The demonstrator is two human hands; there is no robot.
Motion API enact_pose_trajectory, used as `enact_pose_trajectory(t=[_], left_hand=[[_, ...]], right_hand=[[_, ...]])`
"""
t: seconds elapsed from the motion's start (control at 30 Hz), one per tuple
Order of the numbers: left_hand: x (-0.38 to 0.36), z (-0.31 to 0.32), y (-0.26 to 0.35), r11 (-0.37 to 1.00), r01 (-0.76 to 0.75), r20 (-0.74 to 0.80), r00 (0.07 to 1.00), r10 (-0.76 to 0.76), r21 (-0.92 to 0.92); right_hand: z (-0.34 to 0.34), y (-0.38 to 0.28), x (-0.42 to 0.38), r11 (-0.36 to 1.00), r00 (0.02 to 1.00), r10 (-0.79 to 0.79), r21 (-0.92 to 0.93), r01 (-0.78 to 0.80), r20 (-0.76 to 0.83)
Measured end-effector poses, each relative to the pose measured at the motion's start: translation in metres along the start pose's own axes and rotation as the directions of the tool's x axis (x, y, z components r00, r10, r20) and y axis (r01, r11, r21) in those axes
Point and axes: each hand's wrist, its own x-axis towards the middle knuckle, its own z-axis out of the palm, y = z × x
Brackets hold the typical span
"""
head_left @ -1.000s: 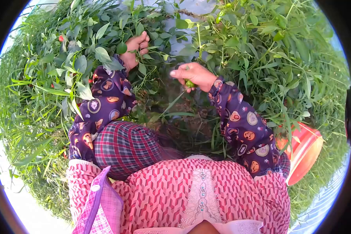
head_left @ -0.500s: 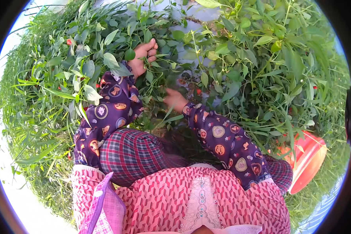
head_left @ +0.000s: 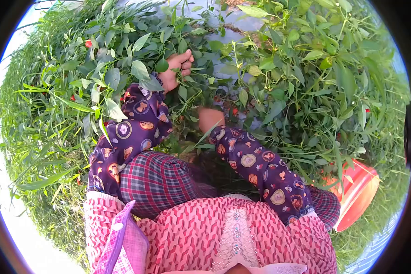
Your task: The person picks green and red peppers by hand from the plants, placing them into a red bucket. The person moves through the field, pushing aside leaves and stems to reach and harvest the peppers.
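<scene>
**Red chillies just right of the buried right hand**

Red chillies [head_left: 233,111] hang low in the pepper plant [head_left: 278,68], a little above the middle of the frame. The right hand [head_left: 208,118] is pushed into the leaves just left of them and slightly lower, so the fruit lies to its right and a touch upward. Its fingers are hidden in the foliage; I cannot tell whether its grip is apart or together. The left hand [head_left: 177,68] sits higher and further left, its grip curled together on a leafy stem [head_left: 194,69], well apart from the chillies. The right hand is plainly the nearer one. An orange bucket [head_left: 358,192] lies at the lower right, beyond the right sleeve [head_left: 260,169].
</scene>
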Motion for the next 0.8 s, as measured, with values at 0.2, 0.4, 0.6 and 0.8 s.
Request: enact_pose_trajectory(t=[0.2,0.4,0.6,0.8], left_hand=[[0.0,0.002,0.001,1.0,-0.018,-0.006,1.0,0.019,0.01],[0.0,0.005,0.001,0.999,-0.045,-0.024,0.999,0.045,0.004],[-0.001,0.004,-0.001,0.998,-0.057,-0.031,0.998,0.058,0.017],[0.002,-0.003,0.0,0.998,-0.065,0.014,0.998,0.064,0.004]], right_hand=[[-0.016,-0.006,-0.003,0.993,0.998,-0.066,-0.097,0.066,0.005],[-0.008,-0.006,0.018,0.949,0.975,-0.093,-0.278,0.148,0.201],[-0.008,-0.001,0.019,0.977,0.976,-0.08,-0.176,0.117,0.205],[-0.036,0.018,-0.02,0.964,0.978,-0.2,0.165,0.207,-0.061]])
